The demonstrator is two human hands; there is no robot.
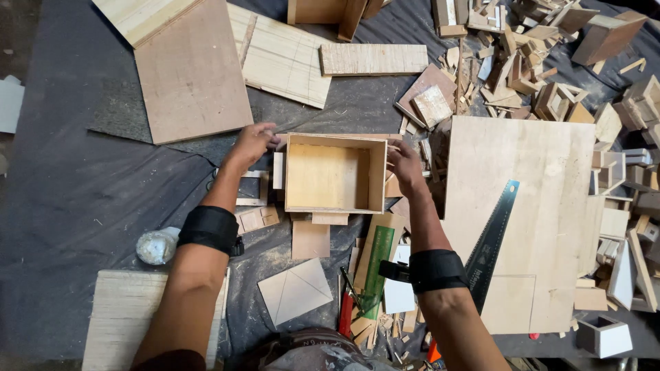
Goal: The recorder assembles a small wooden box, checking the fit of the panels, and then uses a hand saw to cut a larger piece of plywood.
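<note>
Both hands, left [253, 143] and right [405, 165], fingers closed on the open wooden box [335, 173] (handsaw [491, 242] nearby)

Box [335, 173] I had was raw unfinished plywood, matt and a bit rough. Saw [491, 240] blade was dark metal, floor cloth [62, 199] dusty black fabric.

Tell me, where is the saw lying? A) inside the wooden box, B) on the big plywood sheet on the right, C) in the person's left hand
B: the saw lies flat on the big plywood sheet, right of the open wooden box.
</note>
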